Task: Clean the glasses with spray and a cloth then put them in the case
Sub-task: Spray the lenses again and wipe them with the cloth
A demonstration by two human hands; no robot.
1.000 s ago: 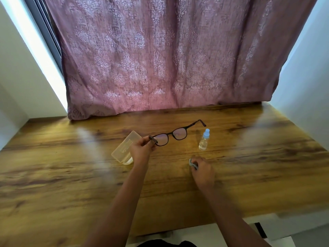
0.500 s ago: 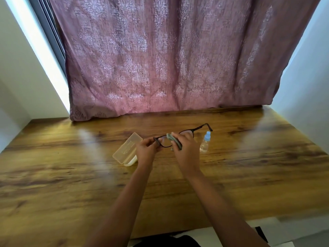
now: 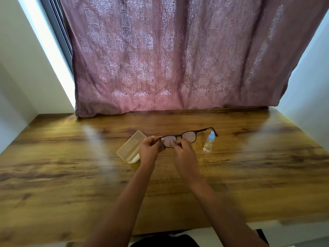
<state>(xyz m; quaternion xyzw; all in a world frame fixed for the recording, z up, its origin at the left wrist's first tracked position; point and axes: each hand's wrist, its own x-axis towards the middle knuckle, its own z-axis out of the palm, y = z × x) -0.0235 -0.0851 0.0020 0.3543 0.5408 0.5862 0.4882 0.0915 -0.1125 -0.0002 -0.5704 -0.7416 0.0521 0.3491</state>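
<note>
Dark-framed glasses [image 3: 189, 135] are held up above the wooden table [image 3: 71, 175]. My left hand [image 3: 150, 148] pinches their left end at the hinge. My right hand [image 3: 183, 150] presses a small grey cloth [image 3: 173, 142] against the left lens. The right temple arm sticks out to the right, past the spray bottle. A small clear spray bottle [image 3: 208, 144] with a light blue cap stands upright to the right of my hands. A translucent beige case [image 3: 130, 147] lies open on the table just left of my left hand.
A mauve patterned curtain [image 3: 169, 59] hangs down to the table's back edge. White walls close in on both sides. The table's near edge runs along the bottom, with a dark garment [image 3: 165, 241] below it.
My right hand picked the cloth up from the table, carried it to the glasses and now holds it on the left lens. My left hand kept holding the glasses.
</note>
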